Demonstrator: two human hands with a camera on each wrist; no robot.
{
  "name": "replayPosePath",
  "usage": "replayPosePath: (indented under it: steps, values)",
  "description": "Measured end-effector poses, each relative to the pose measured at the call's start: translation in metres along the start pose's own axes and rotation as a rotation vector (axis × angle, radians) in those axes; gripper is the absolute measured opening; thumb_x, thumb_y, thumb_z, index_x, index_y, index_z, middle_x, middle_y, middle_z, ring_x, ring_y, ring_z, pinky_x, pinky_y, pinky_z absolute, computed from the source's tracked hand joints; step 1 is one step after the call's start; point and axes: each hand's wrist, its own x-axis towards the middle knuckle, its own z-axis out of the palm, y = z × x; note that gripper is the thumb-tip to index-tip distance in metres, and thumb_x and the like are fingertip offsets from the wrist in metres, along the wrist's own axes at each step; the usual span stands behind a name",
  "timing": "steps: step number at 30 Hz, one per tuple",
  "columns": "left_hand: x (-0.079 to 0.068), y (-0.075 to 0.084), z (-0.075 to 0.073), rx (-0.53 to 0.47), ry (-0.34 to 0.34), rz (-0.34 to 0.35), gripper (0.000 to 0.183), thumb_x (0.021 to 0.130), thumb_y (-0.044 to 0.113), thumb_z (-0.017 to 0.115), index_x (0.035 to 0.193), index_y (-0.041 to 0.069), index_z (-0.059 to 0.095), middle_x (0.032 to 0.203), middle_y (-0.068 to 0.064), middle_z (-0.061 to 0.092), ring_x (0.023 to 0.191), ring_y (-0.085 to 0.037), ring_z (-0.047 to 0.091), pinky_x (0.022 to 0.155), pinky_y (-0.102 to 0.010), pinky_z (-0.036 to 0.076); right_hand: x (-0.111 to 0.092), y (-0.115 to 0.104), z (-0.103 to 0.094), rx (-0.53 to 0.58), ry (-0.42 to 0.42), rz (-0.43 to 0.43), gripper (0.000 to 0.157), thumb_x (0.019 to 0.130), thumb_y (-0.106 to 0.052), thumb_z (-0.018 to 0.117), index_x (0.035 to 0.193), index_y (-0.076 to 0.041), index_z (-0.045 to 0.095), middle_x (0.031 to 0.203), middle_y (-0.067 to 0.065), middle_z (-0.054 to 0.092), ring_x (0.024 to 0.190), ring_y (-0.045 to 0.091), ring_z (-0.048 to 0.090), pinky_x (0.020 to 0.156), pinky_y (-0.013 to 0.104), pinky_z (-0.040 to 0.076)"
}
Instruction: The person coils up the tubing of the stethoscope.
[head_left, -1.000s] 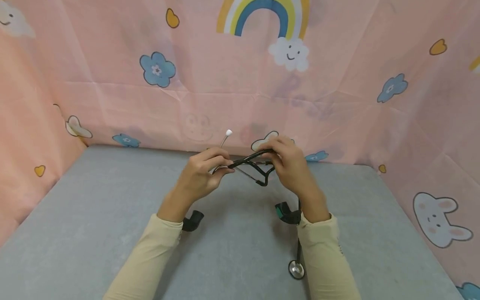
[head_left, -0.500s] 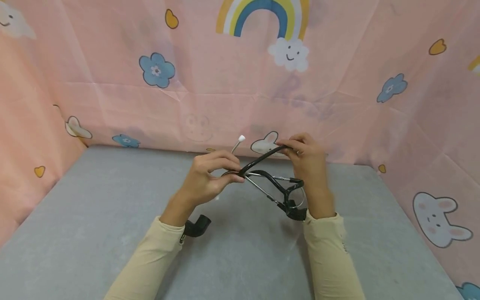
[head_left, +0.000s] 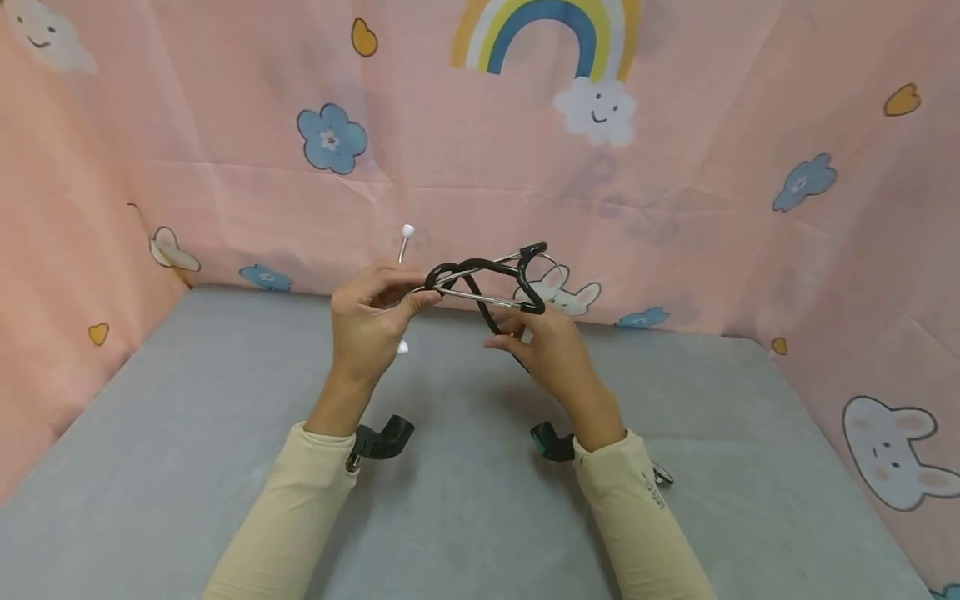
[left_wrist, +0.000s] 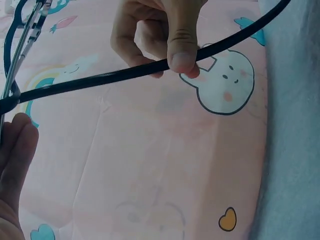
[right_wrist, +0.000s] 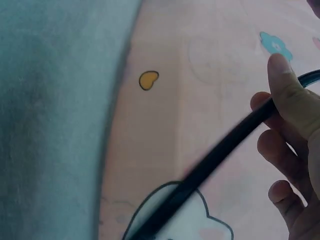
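A stethoscope [head_left: 531, 287] with black tubing and metal ear tubes is held above the table. My left hand [head_left: 363, 325] pinches its ear tubes where the black tubing loops round them. One white ear tip [head_left: 408, 230] sticks up above that hand, and another white tip [head_left: 402, 346] shows below it. Lower down, my right hand [head_left: 551, 354] pinches the black tubing [right_wrist: 220, 151] between thumb and fingers. The left wrist view shows the tubing stretched from the loop to the right hand [left_wrist: 182, 42]. Past the right sleeve, only part of the round chest piece [head_left: 663, 474] shows.
The grey table [head_left: 465, 517] lies below both hands. A pink printed cloth [head_left: 465, 183] stands upright behind it and along both sides. Black curved mounts sit at the left wrist [head_left: 386, 437] and right wrist [head_left: 553, 442].
The stethoscope's forked end has swung up. My right hand has moved down and left, gripping the tubing below the ear tubes. My left hand has shifted left and up, still holding.
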Motion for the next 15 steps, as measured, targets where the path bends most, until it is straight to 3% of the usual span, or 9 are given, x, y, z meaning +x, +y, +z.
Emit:
replayPosePath:
  steps: [2,5,9,12,15]
  values:
    - [0.0,0.0,0.002,-0.001,-0.007,-0.041,0.016,0.071,-0.009,0.083,0.085,-0.007,0.074,0.086,-0.02,0.071,0.079,-0.001,0.068,0.074,-0.019,0.058,0.0,-0.002,0.0,0.052,-0.004,0.05,0.03,0.077,-0.022,0.084,0.102,-0.009,0.073,0.087,0.004,0.075,0.079,0.019,0.068,0.069,0.036,0.054]
    - [-0.002,0.001,0.005,-0.003,-0.039,-0.102,0.015,0.071,-0.009,0.083,0.082,-0.009,0.072,0.085,-0.022,0.07,0.075,0.0,0.066,0.07,-0.017,0.056,0.002,-0.005,-0.004,0.194,-0.031,0.2,0.031,0.081,-0.022,0.083,0.106,-0.009,0.069,0.096,0.007,0.074,0.091,0.022,0.071,0.079,0.039,0.059]
    - [-0.005,0.002,0.009,-0.004,-0.087,-0.151,0.015,0.069,-0.012,0.083,0.079,-0.011,0.072,0.084,-0.025,0.07,0.076,0.0,0.065,0.068,-0.016,0.056,0.004,-0.005,-0.01,0.319,-0.012,0.36,0.031,0.091,-0.026,0.074,0.115,-0.009,0.063,0.108,0.01,0.071,0.104,0.026,0.07,0.089,0.044,0.057]
    - [-0.006,0.002,0.011,0.003,-0.132,-0.147,0.014,0.069,-0.011,0.084,0.078,-0.009,0.073,0.084,-0.022,0.071,0.079,-0.001,0.065,0.068,-0.016,0.056,0.003,-0.003,-0.015,0.36,0.052,0.369,0.025,0.096,-0.023,0.067,0.115,-0.006,0.063,0.11,0.014,0.071,0.107,0.028,0.068,0.092,0.047,0.054]
    - [-0.007,0.001,0.013,0.02,-0.206,-0.124,0.013,0.07,-0.008,0.085,0.077,-0.006,0.075,0.084,-0.018,0.073,0.078,-0.002,0.066,0.067,-0.017,0.056,0.001,0.0,-0.019,0.418,0.137,0.363,0.018,0.099,-0.018,0.063,0.108,-0.003,0.065,0.106,0.017,0.072,0.104,0.023,0.068,0.092,0.042,0.052]
